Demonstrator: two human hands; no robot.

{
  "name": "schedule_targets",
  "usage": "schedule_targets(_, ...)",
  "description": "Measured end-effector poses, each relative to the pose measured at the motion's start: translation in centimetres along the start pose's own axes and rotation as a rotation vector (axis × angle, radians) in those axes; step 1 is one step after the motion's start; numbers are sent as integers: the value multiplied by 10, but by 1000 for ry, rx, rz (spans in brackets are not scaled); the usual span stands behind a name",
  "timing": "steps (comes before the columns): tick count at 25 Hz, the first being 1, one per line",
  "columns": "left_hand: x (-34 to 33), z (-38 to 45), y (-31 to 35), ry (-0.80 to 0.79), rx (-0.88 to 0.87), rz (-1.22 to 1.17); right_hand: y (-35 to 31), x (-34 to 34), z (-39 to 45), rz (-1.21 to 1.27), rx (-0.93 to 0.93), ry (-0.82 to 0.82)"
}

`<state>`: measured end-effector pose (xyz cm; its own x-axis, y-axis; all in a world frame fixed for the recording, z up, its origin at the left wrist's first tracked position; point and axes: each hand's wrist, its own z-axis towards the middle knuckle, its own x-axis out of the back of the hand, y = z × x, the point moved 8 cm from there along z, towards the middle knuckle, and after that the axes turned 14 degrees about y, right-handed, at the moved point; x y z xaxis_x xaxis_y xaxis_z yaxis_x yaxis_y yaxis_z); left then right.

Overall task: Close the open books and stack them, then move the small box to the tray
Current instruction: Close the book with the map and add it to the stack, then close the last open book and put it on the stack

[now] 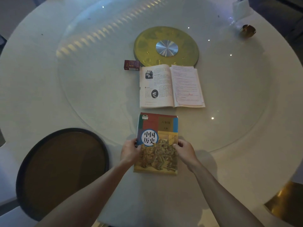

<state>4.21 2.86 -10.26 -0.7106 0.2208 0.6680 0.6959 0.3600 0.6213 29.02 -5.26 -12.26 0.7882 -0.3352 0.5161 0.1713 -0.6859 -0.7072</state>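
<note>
Left hand (131, 151) and right hand (183, 149) each pinch a side edge of the closed colourful-cover textbook (157, 145), flat on the white round surface (49, 79). Risk: loose sheets in the open white-paged book (170, 86) may slip out on closing. Small dark-red box (132, 65) touches its far-left corner; round dark-rimmed brown tray (62, 171) sits near left, unobstructed.

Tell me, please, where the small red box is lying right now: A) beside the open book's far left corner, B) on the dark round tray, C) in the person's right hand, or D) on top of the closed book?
A: the small red box lies on the table by the far left corner of the open book, away from the tray.
</note>
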Motion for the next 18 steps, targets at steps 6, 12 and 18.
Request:
schedule_targets(6, -4, 5, 6, -26, 69, -44, 2, -5, 12, 0, -55, -1)
schedule_targets(12, -15, 20, 16, -83, 92, -74, -8, 10, 30, 0, -37, 2)
schedule_targets(18, 5, 87, 57, 105, 130, -118, -37, 62, 89, 8, -9, 223)
